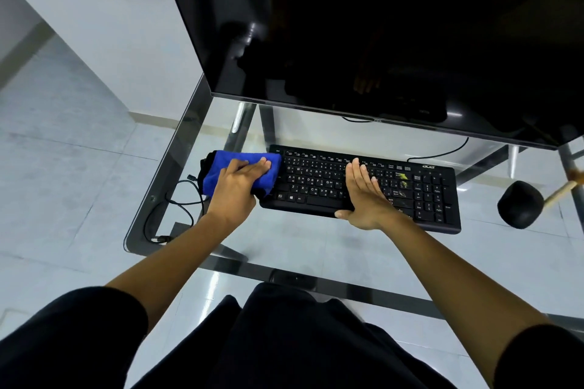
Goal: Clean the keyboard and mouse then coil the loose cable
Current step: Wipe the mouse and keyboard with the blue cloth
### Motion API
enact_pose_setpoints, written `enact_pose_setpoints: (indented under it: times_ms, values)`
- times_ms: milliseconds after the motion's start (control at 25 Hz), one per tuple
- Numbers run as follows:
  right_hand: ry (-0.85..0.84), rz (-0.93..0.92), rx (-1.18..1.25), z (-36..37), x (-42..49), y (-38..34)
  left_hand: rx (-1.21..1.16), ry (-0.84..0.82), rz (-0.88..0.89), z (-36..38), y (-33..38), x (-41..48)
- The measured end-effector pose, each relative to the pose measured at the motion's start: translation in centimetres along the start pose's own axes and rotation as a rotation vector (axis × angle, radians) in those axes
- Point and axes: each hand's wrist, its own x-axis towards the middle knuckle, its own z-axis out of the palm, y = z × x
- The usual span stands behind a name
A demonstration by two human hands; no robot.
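— Why is the person's right hand (363,196) lying across the keyboard (316,180)?

— Most likely to steady it on the glass desk (284,249) so the wiping does not push it along. The palm and straight fingers lie flat on the middle keys, spread a little, and the thumb rests against the front edge. It grasps nothing.

— And the left hand (243,180)?

— It presses a folded blue cloth (216,172) at the keyboard's left end, where cloth and keys overlap. The fingers lie flat and close together on top. The thumb is hidden, so any pinch underneath cannot be told.

— Where are the mouse and cable?

— The loose cable (183,203) sprawls uncoiled on the desk's left corner, just beside the cloth. Something dark sits under the cloth, but whether it is the mouse cannot be told.
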Motion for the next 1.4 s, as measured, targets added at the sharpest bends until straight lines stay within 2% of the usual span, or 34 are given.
enact_pose_setpoints:
  times_ms: [120, 320, 480, 600, 760, 880, 1000, 1080, 1200, 1280, 1400]
  values:
    - [0.005, -0.002, 0.044, 0.0, 0.2, -0.2, 0.025, -0.017, 0.016, -0.4, -0.3, -1.4]
    - [0.031, 0.007, 0.086, 0.1, 0.3, -0.5, 0.036, 0.027, -0.134, -1.7, 2.2, 3.0]
    - [0.049, 0.008, 0.082, 0.3, 0.3, -0.1, 0.026, 0.021, -0.175, -1.2, 3.0, 5.2]
    - [0.050, 0.001, 0.075, 0.4, 0.4, 0.0, -0.005, 0.036, -0.169, -1.3, 3.4, 2.8]
    - [0.081, -0.012, 0.103, 0.4, 0.4, 0.3, -0.164, -0.008, -0.183, -1.3, 2.1, 0.0]
    - [0.153, -0.019, 0.116, 0.6, -0.1, 0.4, -0.164, 0.112, -0.195, -1.5, 2.0, 1.5]
    - [0.234, 0.051, 0.127, 1.1, -0.5, 0.4, -0.159, 0.234, -0.138, -1.2, 5.4, 4.3]
    - [0.254, 0.114, 0.142, 1.2, -0.6, 0.5, -0.070, 0.151, 0.037, 0.3, 8.6, 5.5]
    - [0.233, 0.150, 0.170, 1.1, -0.5, 0.7, 0.231, -0.117, 0.238, 3.7, 11.7, 5.2]
    - [0.227, 0.150, 0.168, 1.1, -0.4, 0.7, 0.391, -0.148, 0.271, 4.9, 11.0, 4.8]
    - [0.229, 0.142, 0.156, 1.2, -0.4, 0.7, 0.477, -0.131, 0.241, 4.1, 8.2, 4.1]
